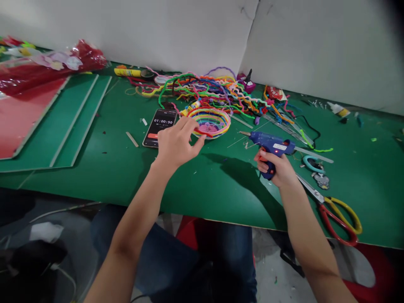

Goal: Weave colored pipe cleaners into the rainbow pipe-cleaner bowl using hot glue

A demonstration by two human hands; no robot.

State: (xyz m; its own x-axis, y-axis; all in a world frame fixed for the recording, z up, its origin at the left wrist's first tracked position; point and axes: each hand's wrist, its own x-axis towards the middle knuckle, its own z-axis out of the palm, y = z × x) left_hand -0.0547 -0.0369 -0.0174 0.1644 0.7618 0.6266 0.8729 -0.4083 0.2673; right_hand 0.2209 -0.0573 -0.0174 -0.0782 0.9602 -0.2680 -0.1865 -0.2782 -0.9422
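My right hand (pixel 277 166) is wrapped round the grip of a blue hot glue gun (pixel 268 143), with a small red light lit on its side. The gun's nozzle points left, and thin glue strings trail from it. My left hand (pixel 179 141) is at the near left rim of a small round basket (pixel 217 122) coiled from rows of colourful pipe cleaners. Between its thumb and fingers runs a red pipe cleaner (pixel 202 133) lying along the top edge. The hand hides part of the basket's left side.
Loose pipe cleaners (pixel 217 88) heap behind the basket. A phone (pixel 159 126) running a timer lies left of it. Large scissors (pixel 328 206) rest at the right front, near a teal ring-shaped item (pixel 313 164). Green boards (pixel 75 122) are stacked at the left.
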